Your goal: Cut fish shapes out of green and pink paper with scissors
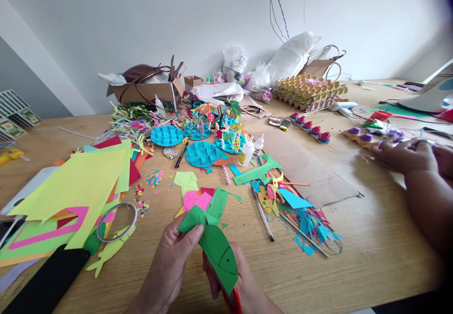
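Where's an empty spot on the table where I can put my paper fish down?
Bare wood lies front right, between the blue scraps and the other person's arm. The cardboard sheet is bare too. The middle, round the blue discs and glue bottles, is crowded.

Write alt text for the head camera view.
The left hand pinches a green paper fish near its tail while the right hand grips red scissors beneath it, over a wooden table. Coloured paper sheets, blue discs and glue bottles lie beyond. Another person's hands are at right.
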`<action>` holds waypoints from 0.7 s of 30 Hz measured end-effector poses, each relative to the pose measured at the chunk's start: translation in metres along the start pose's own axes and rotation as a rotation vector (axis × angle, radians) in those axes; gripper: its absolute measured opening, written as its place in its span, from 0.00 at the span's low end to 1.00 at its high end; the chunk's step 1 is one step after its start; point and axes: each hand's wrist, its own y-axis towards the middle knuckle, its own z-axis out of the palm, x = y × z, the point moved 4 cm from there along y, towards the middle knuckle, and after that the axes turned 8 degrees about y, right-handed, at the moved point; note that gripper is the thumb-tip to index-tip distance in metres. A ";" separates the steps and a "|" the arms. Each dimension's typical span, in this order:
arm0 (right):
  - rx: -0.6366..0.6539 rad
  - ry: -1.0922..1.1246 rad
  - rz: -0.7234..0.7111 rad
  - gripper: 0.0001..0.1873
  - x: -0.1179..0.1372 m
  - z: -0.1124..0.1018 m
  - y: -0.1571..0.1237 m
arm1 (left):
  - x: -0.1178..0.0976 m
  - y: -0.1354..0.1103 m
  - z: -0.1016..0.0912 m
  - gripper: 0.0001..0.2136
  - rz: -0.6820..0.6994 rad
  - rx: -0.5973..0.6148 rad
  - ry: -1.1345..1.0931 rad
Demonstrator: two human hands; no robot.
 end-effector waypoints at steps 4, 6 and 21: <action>-0.022 0.028 0.020 0.27 -0.013 -0.004 0.001 | -0.001 -0.002 -0.001 0.05 0.007 0.007 -0.003; -0.034 0.049 0.051 0.28 -0.019 -0.005 0.002 | 0.000 -0.002 -0.002 0.04 0.002 0.000 -0.012; -0.160 0.222 0.163 0.22 -0.022 0.010 0.008 | 0.003 -0.004 -0.006 0.06 -0.015 -0.095 -0.093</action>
